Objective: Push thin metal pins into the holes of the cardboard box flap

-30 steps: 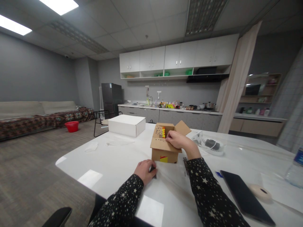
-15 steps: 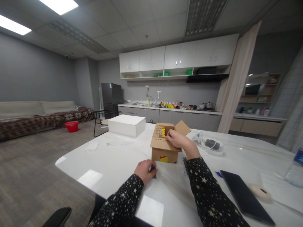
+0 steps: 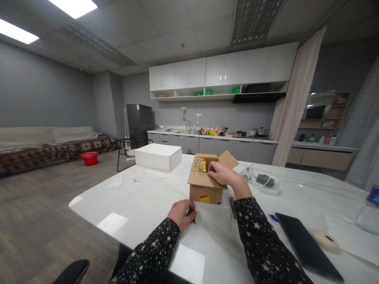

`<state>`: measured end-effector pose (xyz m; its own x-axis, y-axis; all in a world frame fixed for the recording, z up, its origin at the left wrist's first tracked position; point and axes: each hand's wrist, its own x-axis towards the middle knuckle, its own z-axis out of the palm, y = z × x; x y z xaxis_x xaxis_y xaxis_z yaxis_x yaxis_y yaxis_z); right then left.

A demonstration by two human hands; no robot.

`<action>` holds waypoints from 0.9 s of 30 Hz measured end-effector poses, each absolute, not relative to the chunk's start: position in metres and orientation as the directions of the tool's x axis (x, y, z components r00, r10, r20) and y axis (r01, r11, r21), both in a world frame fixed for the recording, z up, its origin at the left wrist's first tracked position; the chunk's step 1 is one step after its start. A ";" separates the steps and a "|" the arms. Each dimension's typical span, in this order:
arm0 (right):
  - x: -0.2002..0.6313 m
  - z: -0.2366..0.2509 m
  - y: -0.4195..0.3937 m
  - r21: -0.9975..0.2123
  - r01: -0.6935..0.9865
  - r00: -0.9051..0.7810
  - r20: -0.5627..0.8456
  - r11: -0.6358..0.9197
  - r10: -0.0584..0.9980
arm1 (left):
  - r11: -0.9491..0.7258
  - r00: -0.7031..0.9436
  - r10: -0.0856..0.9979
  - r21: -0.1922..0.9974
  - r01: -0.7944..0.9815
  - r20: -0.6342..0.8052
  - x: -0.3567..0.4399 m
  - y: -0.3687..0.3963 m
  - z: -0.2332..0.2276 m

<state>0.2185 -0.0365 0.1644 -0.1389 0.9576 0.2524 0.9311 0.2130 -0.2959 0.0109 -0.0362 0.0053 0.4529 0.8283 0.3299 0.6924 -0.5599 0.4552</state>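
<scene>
On the white table stands an opened cardboard box (image 3: 205,194) with its flaps spread and a red-and-yellow strip showing at its opening. My right hand (image 3: 221,173) reaches over the near flap, its curled fingertips at the opening; whatever they pinch is hidden. In front of the box, my left hand (image 3: 181,214) rests on the tabletop. Its fingers are closed around a small dark object (image 3: 190,211), mostly covered by the hand. Beneath my right forearm lies a thin dark-patterned piece (image 3: 232,207), partly hidden by the sleeve.
A white box (image 3: 158,157) sits at the far left of the table (image 3: 142,221). To the right are a white device with a cable (image 3: 265,182), a black tablet-like slab (image 3: 306,246), a beige mouse-like object (image 3: 325,240) and a water bottle (image 3: 370,213). Clear plastic (image 3: 149,178) lies left.
My right hand has shifted very slightly to the right at the box opening. The left hand and the box look unmoved.
</scene>
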 end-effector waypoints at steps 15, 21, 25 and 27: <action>0.219 0.167 -0.036 -0.367 0.912 -0.086 0.258 0.181 0.962 | -0.555 0.455 0.832 0.461 0.692 0.318 0.010 -0.038 0.007; 0.219 0.169 -0.038 -0.366 0.908 -0.108 0.264 0.203 0.958 | -0.563 0.458 0.826 0.460 0.686 0.328 0.009 -0.036 0.005; 0.220 0.168 -0.038 -0.355 0.912 -0.106 0.281 0.206 0.954 | -0.562 0.458 0.827 0.462 0.685 0.327 0.010 -0.035 0.004; 0.220 0.168 -0.037 -0.358 0.910 -0.107 0.291 0.212 0.951 | -0.561 0.458 0.827 0.461 0.687 0.325 0.010 -0.036 0.004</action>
<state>0.2200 -0.0373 0.1678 -0.1068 0.9508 0.2907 0.9095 0.2116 -0.3578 0.0099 -0.0355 0.0045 0.4579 0.8275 0.3250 0.6870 -0.5614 0.4614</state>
